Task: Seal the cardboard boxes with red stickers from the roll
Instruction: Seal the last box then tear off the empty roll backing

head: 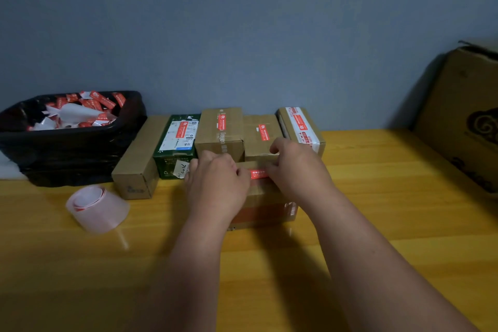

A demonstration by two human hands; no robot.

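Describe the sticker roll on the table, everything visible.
The sticker roll is a wound band of pale, pinkish-white glossy backing paper with red sticker edges showing in its coils. It lies tilted on the yellow wooden table, its open end facing up and left, in front of the black bin. Neither hand touches it.

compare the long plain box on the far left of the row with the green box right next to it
The long plain box is bare brown cardboard; the green box is dark green with a white printed label. The green box already carries a red sticker on top; the plain box shows none. The plain box reaches nearer the table's front edge than the green box. Both lie flat, side by side, on the wooden table.
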